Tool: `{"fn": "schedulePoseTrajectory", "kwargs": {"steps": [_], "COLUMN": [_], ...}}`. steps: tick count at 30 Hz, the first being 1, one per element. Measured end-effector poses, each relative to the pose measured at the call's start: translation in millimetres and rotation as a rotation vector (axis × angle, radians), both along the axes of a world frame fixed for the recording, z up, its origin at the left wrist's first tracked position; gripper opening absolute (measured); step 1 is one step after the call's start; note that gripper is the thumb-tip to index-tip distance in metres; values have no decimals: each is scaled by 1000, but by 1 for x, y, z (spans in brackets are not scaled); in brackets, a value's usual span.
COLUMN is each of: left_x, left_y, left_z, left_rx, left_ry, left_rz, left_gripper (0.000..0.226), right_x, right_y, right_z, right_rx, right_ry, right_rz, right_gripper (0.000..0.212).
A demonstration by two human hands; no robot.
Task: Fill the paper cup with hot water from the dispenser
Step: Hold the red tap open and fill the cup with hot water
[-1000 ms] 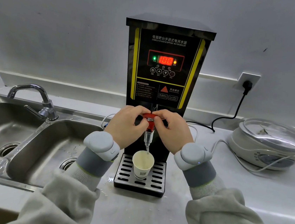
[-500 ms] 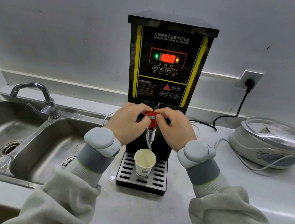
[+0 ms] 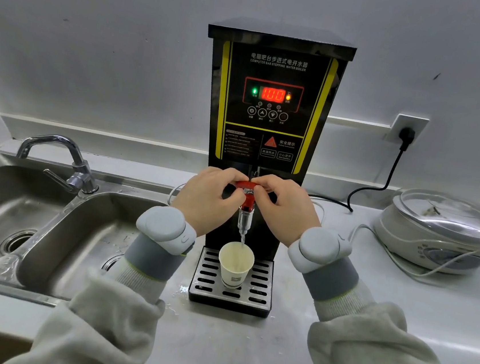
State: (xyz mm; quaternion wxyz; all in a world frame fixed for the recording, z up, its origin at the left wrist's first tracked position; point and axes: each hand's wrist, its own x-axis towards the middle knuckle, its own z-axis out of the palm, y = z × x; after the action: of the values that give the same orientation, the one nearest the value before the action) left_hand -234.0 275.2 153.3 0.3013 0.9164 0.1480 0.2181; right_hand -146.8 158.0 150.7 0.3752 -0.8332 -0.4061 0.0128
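A black and yellow hot water dispenser [image 3: 274,102] stands against the wall, its red display reading 100. Its red tap handle [image 3: 246,186] sits above a metal spout [image 3: 244,222]. My left hand [image 3: 208,197] and my right hand [image 3: 285,208] both pinch the handle from either side. A thin stream of water falls from the spout into a white paper cup [image 3: 235,263]. The cup stands upright on the slotted drip tray [image 3: 262,292] directly below the spout.
A steel double sink [image 3: 55,238] with a chrome faucet [image 3: 65,159] lies to the left. To the right sits a white cooker with a glass lid [image 3: 440,228] and loose white cables. A black plug [image 3: 406,138] is in the wall socket. Water drops lie beside the tray.
Both hands stay on the red tap handle and water keeps running into the cup. The view has shifted slightly; nothing else moved.
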Motion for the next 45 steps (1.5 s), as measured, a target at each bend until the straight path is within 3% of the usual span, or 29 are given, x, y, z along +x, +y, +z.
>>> {"fn": "schedulePoseTrajectory", "kwargs": {"steps": [45], "left_x": [1], "left_y": [0], "left_z": [0], "left_rx": [25], "left_ry": [27], "left_rz": [17], "left_gripper": [31], "right_x": [-7], "right_y": [-2], "right_z": [9], "right_rx": [-63], "right_ry": [-66], "right_rz": [-20], "right_gripper": [28]}}
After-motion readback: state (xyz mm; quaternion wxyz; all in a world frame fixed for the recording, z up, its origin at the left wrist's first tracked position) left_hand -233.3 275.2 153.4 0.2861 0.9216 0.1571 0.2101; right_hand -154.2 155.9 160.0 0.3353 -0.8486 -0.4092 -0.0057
